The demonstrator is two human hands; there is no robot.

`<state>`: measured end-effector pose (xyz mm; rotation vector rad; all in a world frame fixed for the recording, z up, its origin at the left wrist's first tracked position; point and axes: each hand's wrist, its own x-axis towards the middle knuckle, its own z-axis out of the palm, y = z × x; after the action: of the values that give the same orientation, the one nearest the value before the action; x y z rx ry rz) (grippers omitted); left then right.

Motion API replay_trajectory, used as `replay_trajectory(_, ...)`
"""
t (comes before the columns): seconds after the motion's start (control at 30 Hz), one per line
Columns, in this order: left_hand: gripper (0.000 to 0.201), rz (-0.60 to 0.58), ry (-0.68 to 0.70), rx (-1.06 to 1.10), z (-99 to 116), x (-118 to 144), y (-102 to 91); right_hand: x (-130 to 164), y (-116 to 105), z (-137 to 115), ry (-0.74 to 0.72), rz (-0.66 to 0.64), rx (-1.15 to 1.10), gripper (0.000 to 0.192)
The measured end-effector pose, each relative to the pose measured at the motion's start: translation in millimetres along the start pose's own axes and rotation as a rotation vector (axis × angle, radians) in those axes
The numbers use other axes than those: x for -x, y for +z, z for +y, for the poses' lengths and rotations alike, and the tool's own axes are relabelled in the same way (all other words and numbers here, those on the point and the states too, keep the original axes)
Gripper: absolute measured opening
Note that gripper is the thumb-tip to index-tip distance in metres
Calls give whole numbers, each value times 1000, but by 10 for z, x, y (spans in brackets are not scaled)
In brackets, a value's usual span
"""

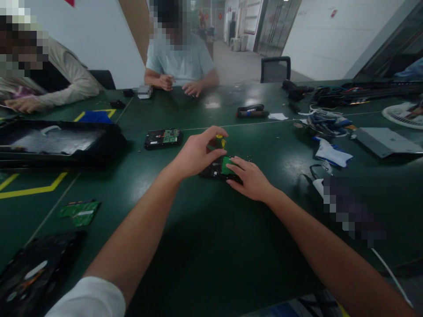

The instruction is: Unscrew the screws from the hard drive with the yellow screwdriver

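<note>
A black hard drive (pixel 215 170) with a green circuit board (pixel 226 164) on its upper face lies flat on the dark green table. My left hand (pixel 197 152) is above its far left part, thumb and fingers closed around a small yellow screwdriver (pixel 224 143). The screwdriver stands roughly upright, its tip hidden behind my thumb. My right hand (pixel 253 179) holds the drive's right end, with fingers over the board and thumb along the near side. Tiny screws (pixel 249 157) seem to lie just beyond the drive.
Another hard drive (pixel 163 138) sits farther left, and a loose green circuit board (pixel 81 212) nearer me. A black device (pixel 39 268) fills the lower left, a large black tray-like casing (pixel 59 141) the left. Cables (pixel 325 121) and a silver box (pixel 388 141) lie right. A person (pixel 180 66) sits opposite.
</note>
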<state>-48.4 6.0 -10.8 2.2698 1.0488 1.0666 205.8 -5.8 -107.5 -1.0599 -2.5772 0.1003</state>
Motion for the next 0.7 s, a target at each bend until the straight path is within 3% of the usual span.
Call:
replay_trajectory(0.23,45,11,24,-7,50,0,-26,2,-3,-9,4,3,3,55)
replay_trajectory(0.53,19,7,-79,330,106,-30,119,-3,-14,-15,12,-8,21,55)
replay_trajectory(0.7,30,59,-186,497,98,-37,196,-4,-14,-11,16,-12,21,56)
